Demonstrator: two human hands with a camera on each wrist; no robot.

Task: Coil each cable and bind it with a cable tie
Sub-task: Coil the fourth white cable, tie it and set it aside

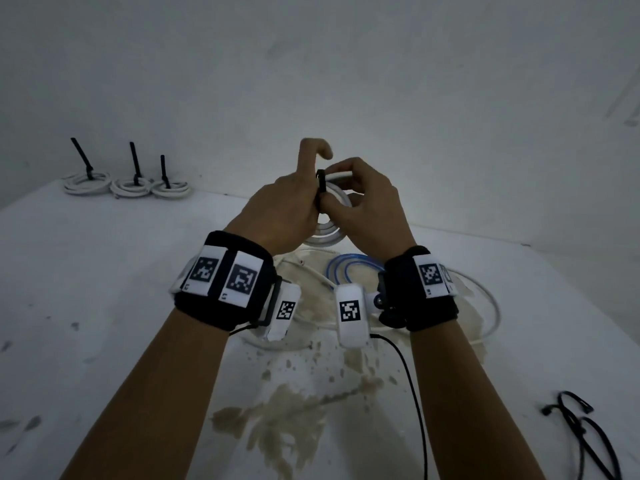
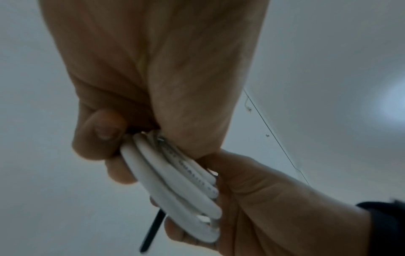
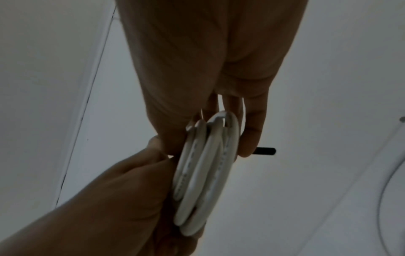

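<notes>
We see both hands raised together above the white counter point(image 1: 104, 271), holding one coiled white cable point(image 1: 337, 197) between them. The left hand point(image 1: 284, 209) has its lower fingers point(image 2: 98, 136) curled round one side of the coil, while two fingers stand up clear of it, one bent at the tip. The right hand point(image 1: 367, 202) has its fingers point(image 3: 252, 135) and thumb curled round the opposite side of the same coil. From the wrist views the coil shows as several white loops stacked side by side, pressed between the two palms.

A black cable tie point(image 1: 321, 183) crosses the coil where the hands meet, at the thumbs; its free end sticks out past the fingers as a dark strip. We cannot tell whether the tie is closed.

At the far left of the counter, against the wall, three coiled white cables point(image 1: 128, 185) lie in a row, touching one another, each bound with a black tie whose tail stands upright.

Below the wrists lie a loose white cable point(image 1: 485, 299) in a wide loop and a blue cable point(image 1: 346, 268) in smaller loops, partly hidden by the wristbands. Spare black ties point(image 1: 585, 431) lie at the near right of the counter. Brownish stains point(image 1: 284, 410) mark the surface between the forearms. A thin black cord point(image 1: 412, 386) runs from the right wrist unit toward us.
</notes>
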